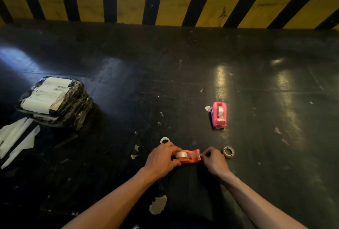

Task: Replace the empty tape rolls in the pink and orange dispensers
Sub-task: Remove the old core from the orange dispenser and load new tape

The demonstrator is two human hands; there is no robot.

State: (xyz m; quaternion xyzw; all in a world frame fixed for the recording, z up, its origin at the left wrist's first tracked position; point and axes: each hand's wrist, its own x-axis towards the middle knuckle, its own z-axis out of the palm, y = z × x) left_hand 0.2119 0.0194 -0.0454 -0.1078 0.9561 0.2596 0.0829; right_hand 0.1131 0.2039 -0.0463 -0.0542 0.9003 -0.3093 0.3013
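Note:
The orange dispenser (190, 157) lies on the dark floor in front of me with a clear tape roll (181, 154) seated in it. My left hand (162, 158) grips its left end. My right hand (213, 159) pinches at the cutter end on the right, fingers closed on what looks like the tape's end. The pink dispenser (219, 115) stands farther off to the right with a roll of tape in it. A brownish tape ring (228, 152) lies just right of my right hand. A white ring (164, 140) lies behind my left hand.
A stack of black wrapped parcels with white labels (55, 100) sits at the left, with white paper sheets (16, 139) beside it. A yellow and black striped wall (165, 3) runs across the back. Small scraps dot the floor.

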